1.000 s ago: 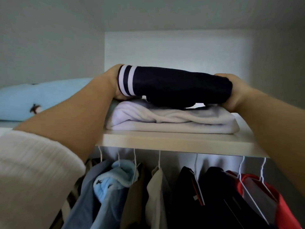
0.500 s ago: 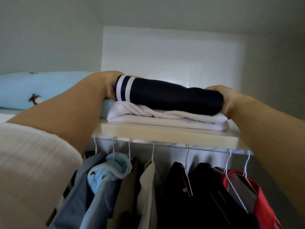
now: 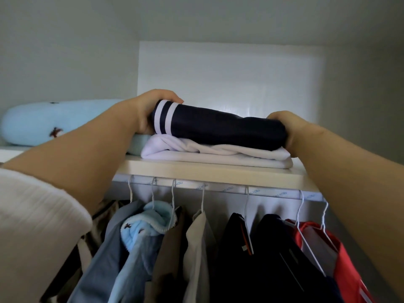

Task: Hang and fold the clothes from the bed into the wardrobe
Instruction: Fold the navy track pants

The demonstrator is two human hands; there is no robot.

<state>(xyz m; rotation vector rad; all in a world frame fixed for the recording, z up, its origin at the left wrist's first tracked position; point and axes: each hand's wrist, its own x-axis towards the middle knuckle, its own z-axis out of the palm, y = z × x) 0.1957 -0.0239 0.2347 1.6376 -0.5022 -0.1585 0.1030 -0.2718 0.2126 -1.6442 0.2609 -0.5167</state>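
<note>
A folded navy garment (image 3: 218, 127) with two white stripes at its left end lies on a folded white garment (image 3: 218, 155) on the wardrobe's top shelf (image 3: 207, 172). My left hand (image 3: 150, 110) grips the striped left end, fingers curled over the top. My right hand (image 3: 286, 125) grips the right end of the navy garment. Both forearms reach up to the shelf.
A light blue fleece bundle (image 3: 43, 121) lies on the shelf to the left. Below the shelf, a rail (image 3: 218, 186) carries several white wire hangers with blue, beige, dark and red clothes (image 3: 196, 248). The wardrobe's back panel and right wall enclose the shelf.
The navy garment has come down from a raised hold onto the white garment and sits a little deeper on the shelf. Both hands stay on its ends.
</note>
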